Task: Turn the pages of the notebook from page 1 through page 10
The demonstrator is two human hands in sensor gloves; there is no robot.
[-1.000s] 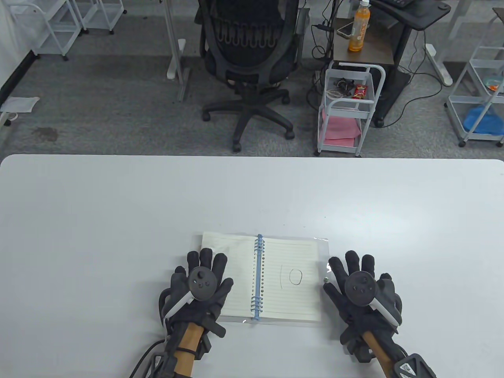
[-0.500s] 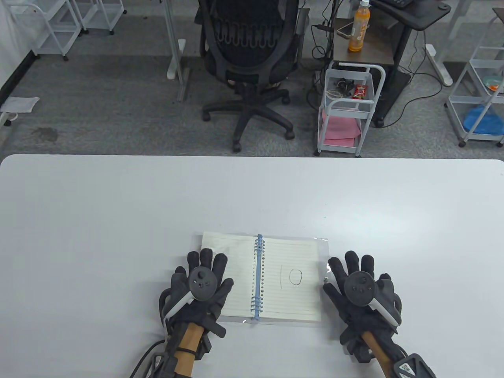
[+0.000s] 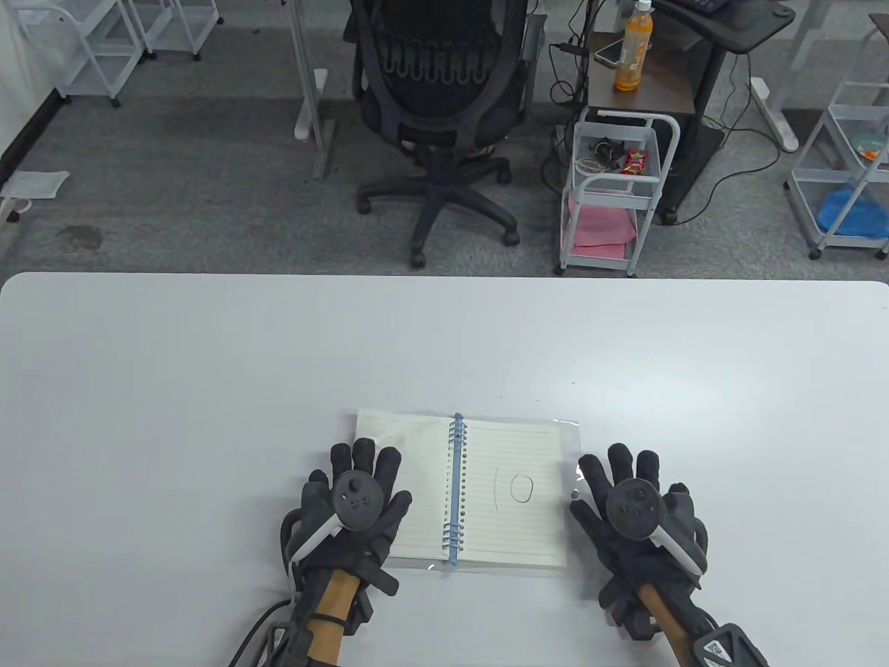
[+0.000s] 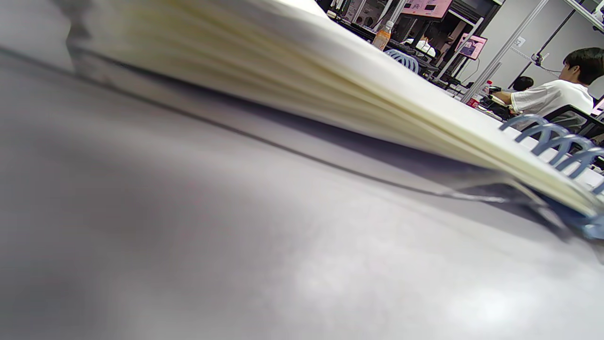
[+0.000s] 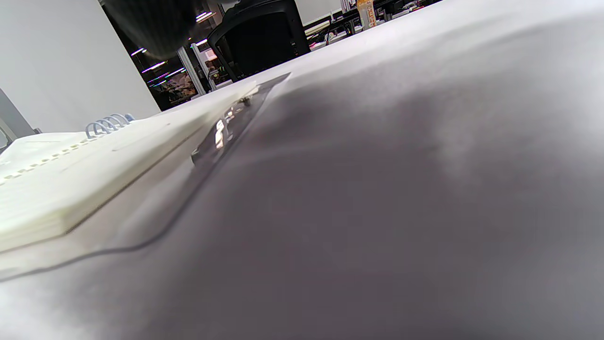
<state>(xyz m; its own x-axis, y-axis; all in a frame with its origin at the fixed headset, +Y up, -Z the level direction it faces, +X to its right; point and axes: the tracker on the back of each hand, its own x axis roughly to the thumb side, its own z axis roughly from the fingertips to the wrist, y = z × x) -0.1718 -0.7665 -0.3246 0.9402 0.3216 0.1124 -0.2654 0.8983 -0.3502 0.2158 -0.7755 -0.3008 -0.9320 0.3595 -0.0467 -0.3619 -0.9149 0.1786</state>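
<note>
A spiral notebook [image 3: 486, 486] with a blue coil lies open on the white table [image 3: 208, 389] near the front edge. Its right page shows a handwritten "10" [image 3: 512, 488]. My left hand [image 3: 354, 504] rests flat, fingers spread, on the left page. My right hand [image 3: 635, 511] rests flat, fingers spread, on the table just right of the notebook's clear cover edge [image 3: 575, 479]. The left wrist view shows the page stack [image 4: 330, 94] and coil [image 4: 557, 146] from table level. The right wrist view shows the notebook [image 5: 71, 174] at the left.
Beyond the table's far edge stand a black office chair [image 3: 437, 104], a small white cart [image 3: 615, 187] and a side table with an orange bottle [image 3: 633, 48]. White wire racks [image 3: 847, 160] stand at the far right.
</note>
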